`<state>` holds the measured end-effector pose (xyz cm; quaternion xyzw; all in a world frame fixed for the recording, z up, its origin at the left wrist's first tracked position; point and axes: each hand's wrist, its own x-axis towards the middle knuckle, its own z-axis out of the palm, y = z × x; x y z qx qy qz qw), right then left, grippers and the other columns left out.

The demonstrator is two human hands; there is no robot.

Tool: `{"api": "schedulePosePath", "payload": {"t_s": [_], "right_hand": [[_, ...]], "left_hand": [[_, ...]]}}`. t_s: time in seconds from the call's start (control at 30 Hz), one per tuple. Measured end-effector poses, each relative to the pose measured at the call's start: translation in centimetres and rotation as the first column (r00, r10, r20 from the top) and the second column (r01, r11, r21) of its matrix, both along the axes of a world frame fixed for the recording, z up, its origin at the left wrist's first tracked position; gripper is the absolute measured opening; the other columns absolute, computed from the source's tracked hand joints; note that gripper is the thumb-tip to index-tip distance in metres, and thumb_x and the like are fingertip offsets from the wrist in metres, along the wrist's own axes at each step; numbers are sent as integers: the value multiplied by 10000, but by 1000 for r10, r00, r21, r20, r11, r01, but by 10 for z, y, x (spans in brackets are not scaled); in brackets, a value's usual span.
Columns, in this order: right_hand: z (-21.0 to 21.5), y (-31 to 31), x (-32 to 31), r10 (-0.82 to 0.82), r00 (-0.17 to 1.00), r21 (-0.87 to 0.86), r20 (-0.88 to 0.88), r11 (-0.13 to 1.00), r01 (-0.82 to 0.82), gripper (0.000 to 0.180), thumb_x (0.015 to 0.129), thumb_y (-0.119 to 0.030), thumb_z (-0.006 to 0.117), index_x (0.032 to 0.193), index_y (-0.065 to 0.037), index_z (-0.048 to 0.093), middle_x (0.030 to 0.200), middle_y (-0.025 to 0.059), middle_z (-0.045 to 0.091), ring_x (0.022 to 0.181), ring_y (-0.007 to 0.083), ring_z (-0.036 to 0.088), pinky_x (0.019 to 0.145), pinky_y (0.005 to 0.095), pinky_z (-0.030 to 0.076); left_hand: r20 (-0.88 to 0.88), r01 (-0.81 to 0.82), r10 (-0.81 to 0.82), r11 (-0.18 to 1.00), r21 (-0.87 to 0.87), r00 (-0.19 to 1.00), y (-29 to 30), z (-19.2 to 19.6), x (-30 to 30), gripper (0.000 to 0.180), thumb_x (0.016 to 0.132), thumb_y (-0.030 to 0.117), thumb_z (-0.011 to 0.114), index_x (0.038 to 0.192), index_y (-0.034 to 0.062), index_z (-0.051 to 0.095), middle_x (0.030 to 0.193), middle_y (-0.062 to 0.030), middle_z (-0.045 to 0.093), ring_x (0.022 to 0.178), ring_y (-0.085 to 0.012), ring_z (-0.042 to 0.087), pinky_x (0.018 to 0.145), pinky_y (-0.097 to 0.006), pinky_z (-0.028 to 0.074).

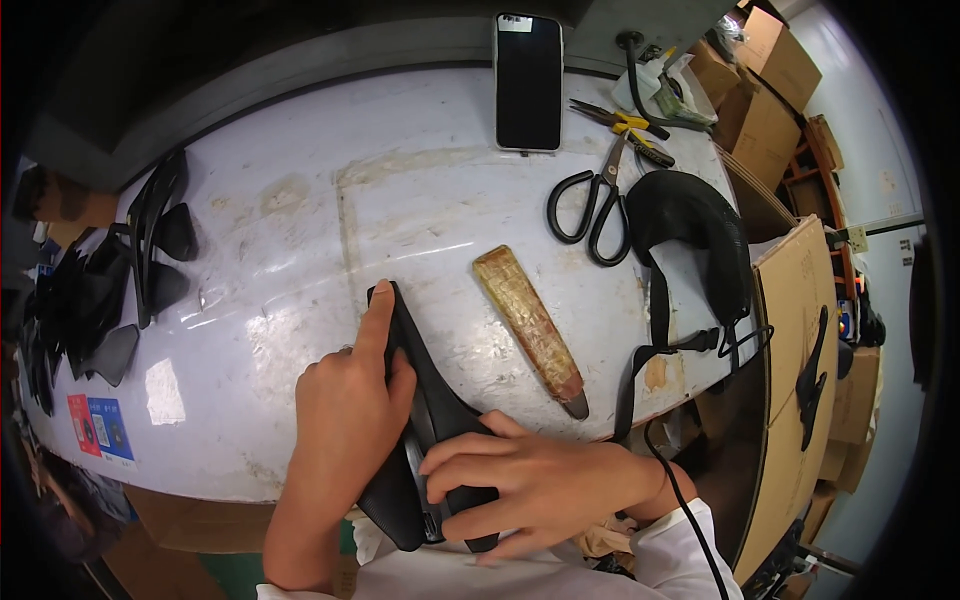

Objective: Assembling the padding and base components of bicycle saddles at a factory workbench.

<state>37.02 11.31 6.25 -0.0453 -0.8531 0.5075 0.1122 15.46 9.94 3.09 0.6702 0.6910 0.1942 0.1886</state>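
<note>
A black bicycle saddle [432,378] lies at the table's near edge, its narrow nose toward the far side and its wide rear toward me. My left hand [352,405] grips its left side, with the index finger stretched along the nose and the thumb on the top. Over the rear right part curls my right hand [525,482], fingers bent across the saddle near its middle groove. The underside is hidden. To the right lies a tape-wrapped blade tool [528,325] with a short dark tip, touched by neither hand.
Black-handled scissors [597,208], yellow-and-black pliers [625,122] and a phone [528,85] lie at the far side. A black curved padded piece with a strap [690,225] rests at the right edge, beside a cardboard box [795,340]. Several black parts [95,290] are heaped at the left.
</note>
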Motion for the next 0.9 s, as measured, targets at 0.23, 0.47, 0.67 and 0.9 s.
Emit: {"api": "schedulePosePath", "payload": {"t_s": [0.23, 0.47, 0.67, 0.9], "right_hand": [[-5, -15, 9, -331, 943, -87, -40, 941, 327, 546, 816, -242, 840, 1294, -62, 646, 1492, 269, 418, 1412, 419, 440, 1070, 514, 411], [0, -47, 22, -498, 844, 58, 201, 866, 497, 820, 839, -291, 849, 1475, 68, 474, 1576, 350, 295, 1425, 480, 433, 1140, 486, 427], [-8, -47, 19, -491, 858, 168, 152, 868, 467, 795, 851, -326, 840, 1444, 82, 501, 1520, 388, 360, 1366, 525, 488, 1080, 495, 495], [-13, -49, 18, -439, 874, 334, 211, 872, 357, 823, 881, -440, 785, 1432, 99, 496, 1493, 442, 373, 1337, 559, 508, 972, 449, 569]], "left_hand": [[37, -10, 10, 1000, -14, 999, 0, 0, -2, 605, 867, 86, 669, 1449, 2, 527, 550, -152, 607, 488, -349, 634, 491, -455, 520], [29, -6, 6, 1000, 1, 1000, -2, -2, -2, 605, 876, 91, 667, 1457, 4, 521, 565, -155, 612, 479, -342, 630, 479, -447, 514], [38, 3, -2, 1000, -25, 999, 0, -2, -3, 608, 884, 98, 663, 1463, -5, 510, 559, -144, 611, 462, -334, 621, 463, -434, 509], [1, 16, -16, 1000, -13, 1000, -2, -4, -4, 618, 881, 102, 662, 1468, -9, 506, 540, -124, 599, 441, -312, 614, 454, -427, 510]]}}
